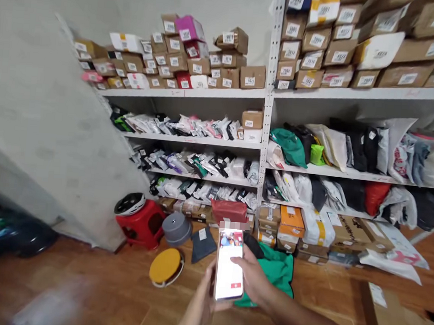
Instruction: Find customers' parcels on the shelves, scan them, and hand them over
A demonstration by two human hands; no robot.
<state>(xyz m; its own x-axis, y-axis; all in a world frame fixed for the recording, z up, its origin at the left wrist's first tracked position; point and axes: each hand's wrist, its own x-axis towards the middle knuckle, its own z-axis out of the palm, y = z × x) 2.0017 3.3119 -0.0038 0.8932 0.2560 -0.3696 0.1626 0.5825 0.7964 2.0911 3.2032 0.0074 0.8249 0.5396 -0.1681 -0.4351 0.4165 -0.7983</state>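
Observation:
A smartphone (230, 271) with a bright, mostly white screen is held upright in front of me. My left hand (207, 287) wraps round its left side and lower edge, fingers closed. My right hand (251, 270) grips the right side, and its thumb lies over the upper middle of the screen. Behind the phone, a red package (228, 211) sits in front of the lower shelves. A green cloth or bag (278, 272) lies on the floor just beyond my right hand.
Metal shelving (266, 136) holds labelled cardboard boxes (253, 77) above and bagged parcels (202, 164) below. On the floor stand a red stool (142, 224), a grey tub (176, 229) and a yellow round seat (165, 266). A cardboard box (388, 316) lies at the lower right.

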